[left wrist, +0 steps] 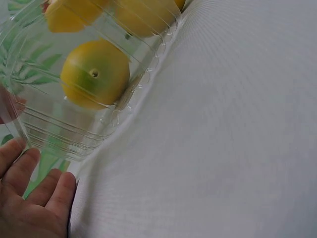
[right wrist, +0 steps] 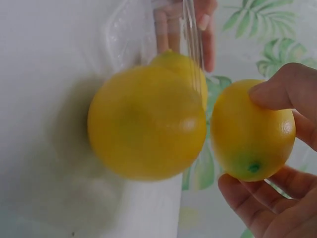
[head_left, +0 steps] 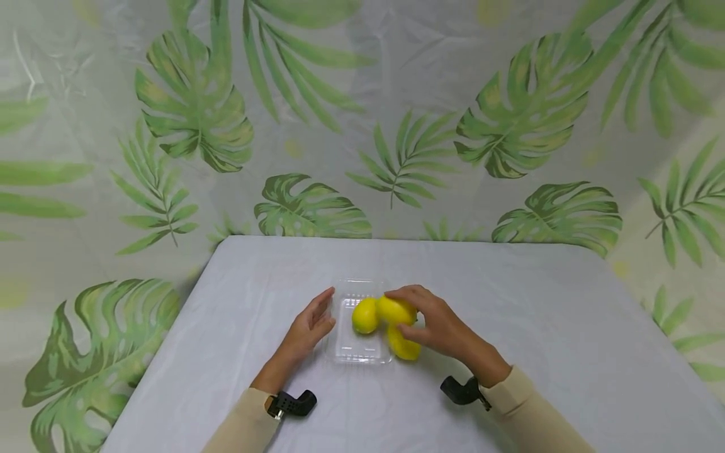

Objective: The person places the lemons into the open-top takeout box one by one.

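Observation:
A clear plastic container (head_left: 348, 352) lies on the table with one lemon (head_left: 365, 316) inside it. My right hand (head_left: 436, 318) pinches a second lemon (right wrist: 253, 130) between thumb and fingers, raised over the container's right side. A third lemon (head_left: 403, 345) rests on the table just right of the container, below the held one; it looms large in the right wrist view. At the container's left wall is my left hand (head_left: 308, 324), fingers extended and holding nothing. In the left wrist view its fingertips (left wrist: 32, 153) are right by the container's ribbed corner.
A white cloth covers the table (head_left: 255, 270). Behind it hangs a curtain (head_left: 408, 82) printed with green leaves. Each wrist wears a black camera mount, the left one (head_left: 294, 403) and the right one (head_left: 461, 390).

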Demonstrator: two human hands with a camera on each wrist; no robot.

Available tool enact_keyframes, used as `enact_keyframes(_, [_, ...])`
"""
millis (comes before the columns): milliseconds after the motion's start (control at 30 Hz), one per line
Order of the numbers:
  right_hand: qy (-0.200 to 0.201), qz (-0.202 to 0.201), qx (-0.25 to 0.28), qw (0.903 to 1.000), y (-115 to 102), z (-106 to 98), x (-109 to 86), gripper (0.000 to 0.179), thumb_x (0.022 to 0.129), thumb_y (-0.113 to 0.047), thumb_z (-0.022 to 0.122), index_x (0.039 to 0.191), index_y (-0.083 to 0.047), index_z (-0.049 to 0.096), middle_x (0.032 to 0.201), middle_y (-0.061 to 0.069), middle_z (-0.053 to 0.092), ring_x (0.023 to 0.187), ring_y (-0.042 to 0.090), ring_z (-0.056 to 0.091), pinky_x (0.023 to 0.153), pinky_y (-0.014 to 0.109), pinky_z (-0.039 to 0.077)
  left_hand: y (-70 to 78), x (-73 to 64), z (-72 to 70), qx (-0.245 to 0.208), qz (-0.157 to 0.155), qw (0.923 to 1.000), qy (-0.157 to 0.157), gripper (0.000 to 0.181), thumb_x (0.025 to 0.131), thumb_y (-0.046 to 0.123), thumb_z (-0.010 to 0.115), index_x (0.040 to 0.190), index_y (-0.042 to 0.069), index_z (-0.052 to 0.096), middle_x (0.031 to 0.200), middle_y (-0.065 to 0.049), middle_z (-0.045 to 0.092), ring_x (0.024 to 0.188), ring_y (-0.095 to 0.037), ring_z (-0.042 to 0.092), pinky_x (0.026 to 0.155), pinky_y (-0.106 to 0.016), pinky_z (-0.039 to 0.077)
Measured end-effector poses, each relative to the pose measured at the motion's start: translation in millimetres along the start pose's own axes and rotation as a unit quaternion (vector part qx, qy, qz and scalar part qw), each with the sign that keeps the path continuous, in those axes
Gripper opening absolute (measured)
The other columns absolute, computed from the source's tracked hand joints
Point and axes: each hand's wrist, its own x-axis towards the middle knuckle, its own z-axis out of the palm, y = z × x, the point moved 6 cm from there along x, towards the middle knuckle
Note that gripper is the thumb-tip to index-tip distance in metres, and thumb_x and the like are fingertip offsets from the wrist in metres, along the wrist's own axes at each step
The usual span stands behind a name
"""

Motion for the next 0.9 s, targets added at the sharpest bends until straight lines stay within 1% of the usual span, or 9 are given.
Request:
enact_keyframes(167, [-0.007, 0.004, 0.003, 1.0, -7.1, 6.9, 3.4, 0.053, 0.082, -0.011, 0.071, 0.133, -0.018, 0.057, 0.128, -0.003, 0.054, 0.111, 0.012, 0.053, 0.092, 0.035, 0.052, -19.3, 4.1, -1.8, -0.007, 0.004, 0.9999, 0.011, 0.06, 0.097, 0.004, 0.055, 0.151, 0.01, 0.03, 0.157, -0.006, 0.026, 0.145, -0.022, 0.023, 0.115, -0.039, 0.025])
enact_keyframes(233, [-0.011, 0.005, 0.005, 0.9999, -10.5, 9.7, 5.1, 0.054, 0.082, -0.011, 0.071, 0.133, -0.019, 0.057, 0.128, -0.003, 0.054, 0.111, 0.012, 0.053, 0.092, 0.036, 0.052, -22.5, 4.8, -2.4, -0.002, 0.009, 0.9998, 0.018, 0.06, 0.097, 0.005, 0.056, 0.15, 0.013, 0.031, 0.157, -0.004, 0.028, 0.144, -0.02, 0.024, 0.115, -0.038, 0.026])
enact_keyframes(367, [-0.018, 0.001, 0.008, 0.9998, -17.9, 15.2, 8.6, 0.053, 0.082, -0.01, 0.071, 0.133, -0.02, 0.058, 0.127, -0.003, 0.053, 0.111, 0.013, 0.052, 0.094, 0.037, 0.051, -23.9, 6.1, -2.7, -0.002, 0.024, 0.9995, 0.022, 0.059, 0.096, 0.005, 0.057, 0.15, 0.013, 0.034, 0.156, -0.004, 0.03, 0.144, -0.021, 0.026, 0.114, -0.038, 0.027])
enact_keyframes(433, [-0.022, -0.002, 0.01, 0.9997, -21.6, 17.6, 9.6, 0.053, 0.082, -0.01, 0.071, 0.133, -0.019, 0.058, 0.126, -0.002, 0.053, 0.111, 0.013, 0.052, 0.093, 0.036, 0.051, -23.9, 7.4, -2.3, -0.008, 0.035, 0.9992, 0.02, 0.059, 0.095, 0.004, 0.057, 0.149, 0.011, 0.034, 0.156, -0.006, 0.031, 0.144, -0.022, 0.026, 0.114, -0.04, 0.027])
enact_keyframes(467, [-0.023, -0.004, 0.009, 0.9997, -22.9, 19.0, 10.0, 0.052, 0.083, -0.01, 0.071, 0.132, -0.019, 0.059, 0.125, -0.002, 0.053, 0.11, 0.013, 0.052, 0.092, 0.035, 0.051, -23.2, 7.9, -1.9, -0.012, 0.041, 0.999, 0.016, 0.059, 0.095, 0.003, 0.057, 0.149, 0.01, 0.034, 0.156, -0.008, 0.03, 0.144, -0.024, 0.025, 0.114, -0.041, 0.026])
enact_keyframes(600, [-0.035, -0.018, 0.005, 0.9992, -30.1, 24.7, 10.8, 0.053, 0.082, -0.01, 0.071, 0.132, -0.018, 0.059, 0.121, 0.001, 0.052, 0.105, 0.014, 0.053, 0.087, 0.031, 0.052, -24.1, 9.5, -1.2, -0.008, 0.047, 0.9988, 0.009, 0.059, 0.096, 0.003, 0.056, 0.149, 0.01, 0.033, 0.156, -0.009, 0.03, 0.144, -0.025, 0.025, 0.114, -0.042, 0.027])
enact_keyframes(700, [-0.049, -0.031, -0.005, 0.9983, -34.0, 30.2, 10.9, 0.053, 0.08, -0.009, 0.071, 0.132, -0.018, 0.059, 0.118, 0.003, 0.052, 0.103, 0.016, 0.053, 0.086, 0.031, 0.052, -24.2, 8.5, -1.3, -0.001, 0.047, 0.9989, 0.009, 0.059, 0.096, 0.003, 0.056, 0.15, 0.01, 0.033, 0.156, -0.009, 0.03, 0.144, -0.025, 0.025, 0.114, -0.041, 0.027])
enact_keyframes(800, [-0.059, -0.036, -0.014, 0.9975, -35.6, 35.3, 11.1, 0.053, 0.081, -0.01, 0.071, 0.132, -0.018, 0.06, 0.117, 0.003, 0.051, 0.103, 0.016, 0.052, 0.087, 0.03, 0.051, -22.8, 6.7, -1.6, -0.003, 0.049, 0.9988, 0.01, 0.06, 0.095, 0.002, 0.057, 0.15, 0.009, 0.033, 0.156, -0.009, 0.029, 0.144, -0.025, 0.025, 0.113, -0.041, 0.028])
enact_keyframes(900, [-0.062, -0.035, -0.016, 0.9973, -35.9, 39.0, 11.0, 0.052, 0.081, -0.011, 0.071, 0.131, -0.019, 0.06, 0.118, 0.003, 0.051, 0.104, 0.015, 0.052, 0.087, 0.03, 0.051, -21.0, 5.7, -2.5, -0.003, 0.039, 0.9992, 0.01, 0.06, 0.096, 0.002, 0.056, 0.15, 0.009, 0.032, 0.156, -0.009, 0.029, 0.144, -0.025, 0.024, 0.113, -0.041, 0.027])
